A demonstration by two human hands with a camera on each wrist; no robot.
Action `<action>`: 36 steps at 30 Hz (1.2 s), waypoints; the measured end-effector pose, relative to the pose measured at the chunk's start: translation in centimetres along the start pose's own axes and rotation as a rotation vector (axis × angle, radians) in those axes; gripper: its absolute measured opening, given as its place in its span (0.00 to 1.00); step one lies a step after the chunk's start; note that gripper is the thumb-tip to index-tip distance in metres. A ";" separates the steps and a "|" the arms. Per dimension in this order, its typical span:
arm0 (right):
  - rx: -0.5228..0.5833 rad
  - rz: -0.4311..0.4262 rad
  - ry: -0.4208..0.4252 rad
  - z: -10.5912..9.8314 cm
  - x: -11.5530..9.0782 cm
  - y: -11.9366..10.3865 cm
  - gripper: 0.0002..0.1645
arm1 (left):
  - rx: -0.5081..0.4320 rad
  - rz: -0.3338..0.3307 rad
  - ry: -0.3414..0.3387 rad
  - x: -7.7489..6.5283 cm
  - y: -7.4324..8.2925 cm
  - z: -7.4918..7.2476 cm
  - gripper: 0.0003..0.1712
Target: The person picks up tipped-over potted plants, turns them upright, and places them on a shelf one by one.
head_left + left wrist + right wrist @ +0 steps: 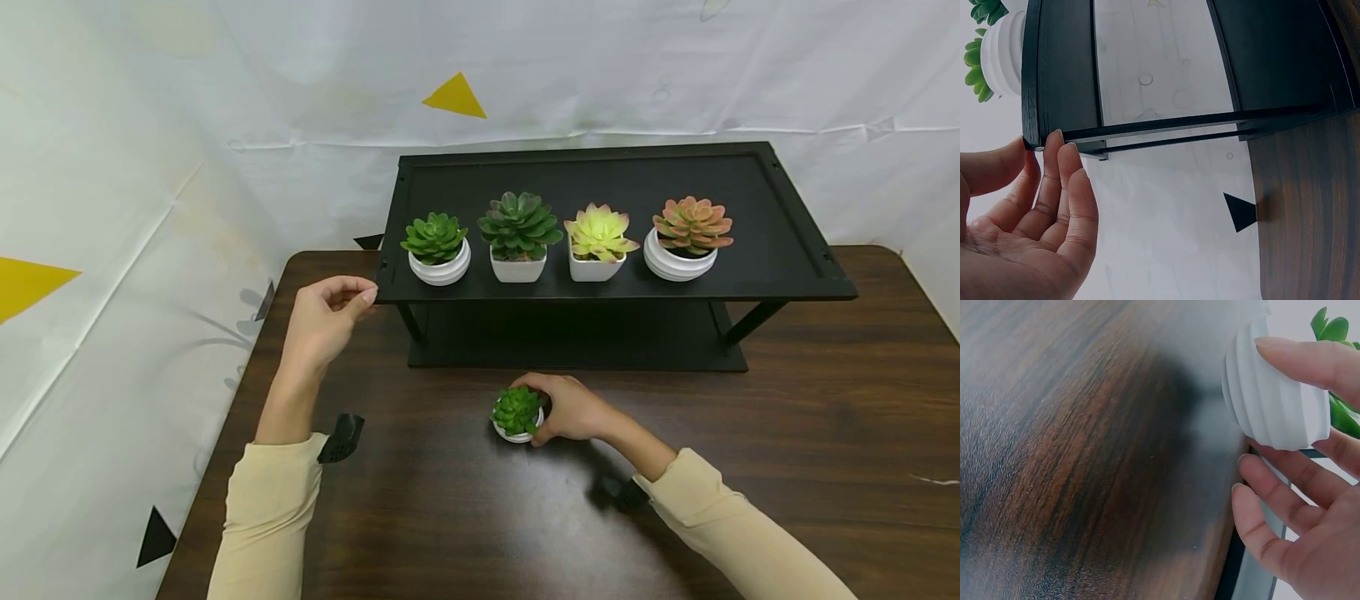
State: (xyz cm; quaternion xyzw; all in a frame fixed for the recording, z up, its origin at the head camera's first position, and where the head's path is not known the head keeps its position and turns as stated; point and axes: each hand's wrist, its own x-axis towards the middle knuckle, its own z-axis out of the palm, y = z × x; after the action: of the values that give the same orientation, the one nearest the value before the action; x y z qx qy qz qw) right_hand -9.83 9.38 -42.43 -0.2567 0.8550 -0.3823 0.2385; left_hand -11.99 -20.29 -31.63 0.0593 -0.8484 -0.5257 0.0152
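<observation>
My right hand (572, 407) grips a small potted succulent (517, 411) over the tabletop, in front of the shelf. Its ribbed white pot (1275, 394) sits between thumb and fingers in the right wrist view, green leaves beyond. With thumb and fingertips, my left hand (322, 321) pinches the front left corner of the black two-tier shelf (600, 171); the left wrist view shows the thumb at that corner (1034, 140). On the top tier stand a green succulent (438, 250), a dark green one (519, 237), a yellow-green one (600, 242) and a pink-orange one (686, 239), all in white pots.
The shelf's lower tier (577, 337) lies under the top one, joined by slanted black legs (753, 322). A dark wooden table (825, 433) bears it all. White sheeting (570, 75) with yellow and black triangles hangs behind and at the left.
</observation>
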 end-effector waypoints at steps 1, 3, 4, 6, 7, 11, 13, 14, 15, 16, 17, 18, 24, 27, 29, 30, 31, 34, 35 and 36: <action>0.003 0.002 0.006 0.0 -0.1 -0.1 0.42 | -0.003 0.001 0.001 0.0 0.0 0.0 0.13; 0.008 0.007 0.018 -0.2 -0.3 -0.3 0.43 | -0.005 0.004 -0.001 0.0 0.0 0.0 0.14; 0.010 0.007 0.021 -0.3 -0.4 -0.4 0.42 | -0.006 0.007 -0.001 0.0 0.0 0.0 0.14; 0.017 0.008 0.026 -0.5 -0.7 -0.6 0.42 | -0.008 0.008 -0.001 0.0 -0.1 0.0 0.13; 0.023 0.010 0.028 -0.6 -0.9 -0.7 0.42 | -0.010 0.008 -0.001 0.0 -0.1 0.0 0.13; 0.017 -0.003 0.034 -1.2 -1.6 -1.2 0.41 | -0.011 0.005 0.000 0.1 -0.2 0.0 0.13; 0.019 -0.014 0.033 -1.6 -1.9 -1.4 0.40 | -0.014 0.005 0.000 0.1 -0.2 0.0 0.13; 0.016 -0.022 0.034 -1.8 -2.0 -1.4 0.40 | -0.014 0.007 -0.001 0.1 -0.2 0.0 0.13; 0.016 -0.029 0.034 -2.1 -2.2 -1.5 0.39 | -0.015 0.007 -0.002 0.1 -0.1 0.0 0.13; 0.018 -0.032 0.034 -2.3 -2.3 -1.6 0.39 | -0.016 0.008 -0.002 0.1 -0.1 0.0 0.13; 0.023 -0.034 0.033 -2.6 -2.4 -1.7 0.39 | -0.018 0.009 -0.002 0.0 -0.1 0.0 0.13; 0.025 -0.036 0.035 -2.8 -2.6 -1.8 0.39 | -0.018 0.009 -0.002 0.0 0.0 0.0 0.13; 0.028 -0.047 0.051 -4.4 -3.4 -2.7 0.39 | -0.016 0.007 -0.002 0.0 0.1 0.0 0.14; 0.019 -0.048 0.058 -5.2 -3.8 -3.1 0.39 | -0.018 0.005 -0.002 0.0 0.0 0.0 0.14; 0.020 -0.050 0.062 -5.7 -4.0 -3.3 0.39 | -0.018 0.004 -0.003 0.0 0.0 0.0 0.14; 0.016 -0.052 0.065 -5.9 -4.1 -3.4 0.39 | -0.018 0.004 -0.003 0.0 0.0 0.0 0.14; 0.014 -0.053 0.067 -6.2 -4.2 -3.5 0.39 | -0.019 0.005 -0.005 0.0 0.0 0.0 0.14; 0.009 -0.048 0.074 -6.9 -4.5 -3.9 0.39 | -0.015 0.012 -0.005 0.0 0.0 0.0 0.14; 0.005 -0.045 0.077 -7.1 -4.6 -4.0 0.39 | -0.016 0.015 -0.005 0.0 0.0 0.0 0.14; 0.003 -0.041 0.078 -7.3 -4.7 -4.1 0.39 | -0.014 0.017 -0.004 0.0 0.0 0.0 0.14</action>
State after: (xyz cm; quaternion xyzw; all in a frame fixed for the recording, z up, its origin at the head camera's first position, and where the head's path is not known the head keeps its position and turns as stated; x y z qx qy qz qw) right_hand -9.62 13.83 -33.91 -0.2587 0.8576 -0.3982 0.1974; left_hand -11.99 -20.31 -31.64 0.0511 -0.8453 -0.5316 0.0186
